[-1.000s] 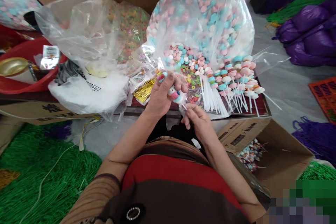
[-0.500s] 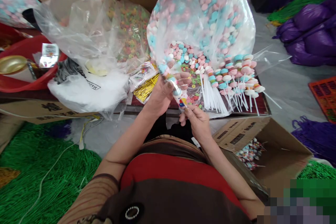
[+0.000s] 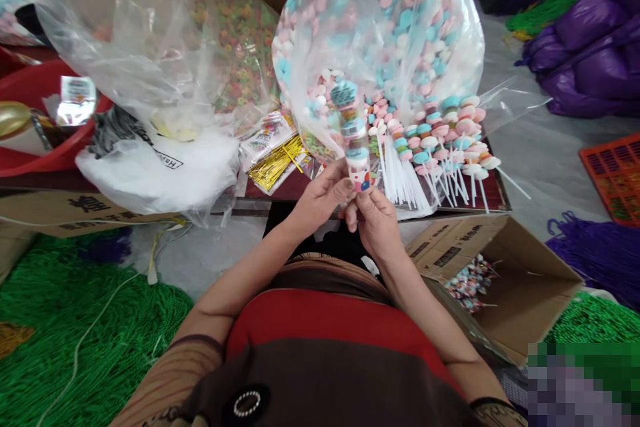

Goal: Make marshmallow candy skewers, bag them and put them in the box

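A candy skewer in a clear printed wrapper [image 3: 356, 137] stands nearly upright in front of me, its pink, blue and white pieces showing through the film. My left hand [image 3: 327, 195] pinches the lower end of the wrapper between thumb and fingers. Just beside it, my right hand [image 3: 375, 213] is closed at the bottom end, where the stick is mostly hidden by the fingers. Several unwrapped candy skewers [image 3: 450, 137] lie to the right with white sticks toward me. Left of my hands are gold twist ties [image 3: 275, 165] and printed wrappers [image 3: 270, 132].
Behind the hands sits a big clear bag of pastel candies [image 3: 370, 20]; a bag of ring candies [image 3: 245, 47] stands left of it. A red basin [image 3: 30, 160] is at the far left. An open cardboard box [image 3: 530, 280] with wrapped skewers stands at lower right.
The wrapped skewer has turned from leaning left to nearly upright. My left hand has slid from its upper part down to its lower end, beside my right hand.
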